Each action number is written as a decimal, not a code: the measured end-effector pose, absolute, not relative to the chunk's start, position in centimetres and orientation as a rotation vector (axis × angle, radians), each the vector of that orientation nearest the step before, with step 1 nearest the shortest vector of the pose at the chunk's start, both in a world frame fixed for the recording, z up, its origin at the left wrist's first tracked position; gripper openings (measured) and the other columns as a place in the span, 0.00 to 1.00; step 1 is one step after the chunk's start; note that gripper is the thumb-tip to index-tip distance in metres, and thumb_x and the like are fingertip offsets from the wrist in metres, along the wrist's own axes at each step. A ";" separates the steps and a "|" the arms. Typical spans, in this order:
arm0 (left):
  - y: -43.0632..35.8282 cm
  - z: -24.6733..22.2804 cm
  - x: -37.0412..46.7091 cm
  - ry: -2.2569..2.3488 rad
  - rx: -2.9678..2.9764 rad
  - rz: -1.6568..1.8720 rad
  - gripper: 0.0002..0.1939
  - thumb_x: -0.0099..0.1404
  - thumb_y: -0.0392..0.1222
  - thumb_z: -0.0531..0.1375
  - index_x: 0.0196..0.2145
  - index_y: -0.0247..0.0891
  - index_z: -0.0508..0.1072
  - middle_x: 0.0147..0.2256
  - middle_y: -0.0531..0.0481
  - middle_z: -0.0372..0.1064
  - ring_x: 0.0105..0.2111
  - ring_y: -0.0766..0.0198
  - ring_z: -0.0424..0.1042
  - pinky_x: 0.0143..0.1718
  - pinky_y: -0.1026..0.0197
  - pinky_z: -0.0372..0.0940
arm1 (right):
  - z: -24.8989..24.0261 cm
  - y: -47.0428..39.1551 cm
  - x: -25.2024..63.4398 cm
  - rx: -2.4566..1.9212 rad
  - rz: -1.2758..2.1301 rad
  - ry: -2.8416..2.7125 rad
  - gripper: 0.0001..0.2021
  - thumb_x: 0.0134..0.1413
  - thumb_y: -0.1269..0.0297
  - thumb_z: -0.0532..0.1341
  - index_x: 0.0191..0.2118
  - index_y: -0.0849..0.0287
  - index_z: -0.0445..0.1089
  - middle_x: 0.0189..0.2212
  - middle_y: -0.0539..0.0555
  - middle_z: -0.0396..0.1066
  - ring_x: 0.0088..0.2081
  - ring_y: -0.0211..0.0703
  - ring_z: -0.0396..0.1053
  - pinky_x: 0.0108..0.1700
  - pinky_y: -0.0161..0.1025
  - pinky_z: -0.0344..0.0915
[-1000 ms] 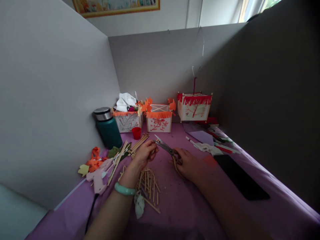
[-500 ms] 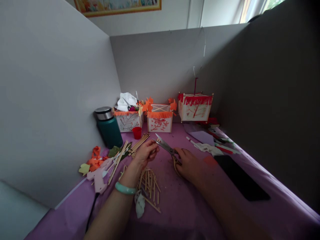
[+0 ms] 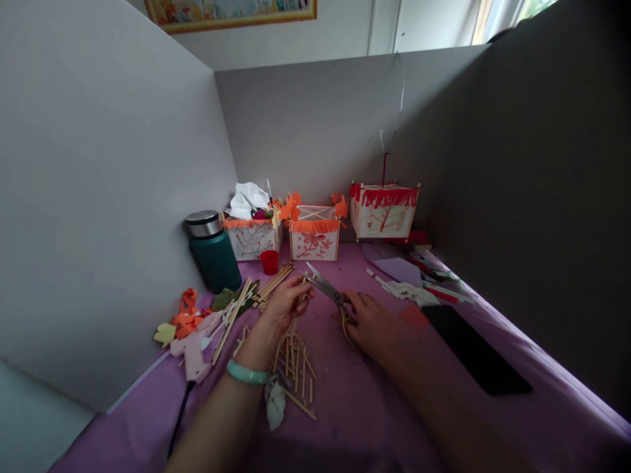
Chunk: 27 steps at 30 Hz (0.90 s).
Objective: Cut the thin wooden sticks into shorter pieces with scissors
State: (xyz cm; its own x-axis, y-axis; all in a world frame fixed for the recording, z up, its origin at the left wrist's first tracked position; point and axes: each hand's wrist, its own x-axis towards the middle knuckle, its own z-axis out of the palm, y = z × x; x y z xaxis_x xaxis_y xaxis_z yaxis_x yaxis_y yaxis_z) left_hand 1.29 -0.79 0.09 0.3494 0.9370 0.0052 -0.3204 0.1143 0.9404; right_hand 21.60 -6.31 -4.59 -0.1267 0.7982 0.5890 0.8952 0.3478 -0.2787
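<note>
My left hand [image 3: 292,301], with a pale green bangle [image 3: 247,373] on its wrist, pinches a thin wooden stick, its top showing by the scissor blades. My right hand [image 3: 369,323] grips the handles of the metal scissors [image 3: 323,284], whose parted blades point up and left to the left fingertips. Cut wooden sticks [image 3: 297,368] lie in a loose pile just below the left hand. Longer sticks [image 3: 272,284] rest beyond it, near a red cup [image 3: 269,262].
A green bottle [image 3: 215,256], a pink glue gun [image 3: 195,355] and orange paper scraps [image 3: 188,320] are at left. Three decorated paper boxes, one being the middle box [image 3: 314,244], stand at the back. A black phone [image 3: 476,348] lies at right.
The stick in my left hand shows more, with its lower part now visible below the fingers. The scissors and my right hand are almost unmoved.
</note>
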 end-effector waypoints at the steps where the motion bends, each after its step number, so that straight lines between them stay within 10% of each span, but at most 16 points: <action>1: -0.8 0.2 1.3 0.739 1.054 1.054 0.19 0.46 0.45 0.71 0.30 0.36 0.67 0.22 0.55 0.67 0.11 0.77 0.52 0.13 0.69 0.37 | -4.5 -6.4 21.5 -1.477 -0.193 -1.944 0.16 0.60 0.63 0.57 0.52 0.59 0.71 0.42 0.59 0.75 0.43 0.50 0.72 0.42 0.41 0.64; 27: -0.4 0.4 0.7 0.818 1.017 1.057 0.20 0.45 0.46 0.72 0.28 0.36 0.67 0.23 0.55 0.68 0.11 0.77 0.53 0.13 0.69 0.39 | -3.7 -6.9 21.4 -1.591 -0.167 -2.000 0.16 0.61 0.62 0.56 0.52 0.57 0.72 0.42 0.57 0.78 0.39 0.47 0.74 0.34 0.38 0.59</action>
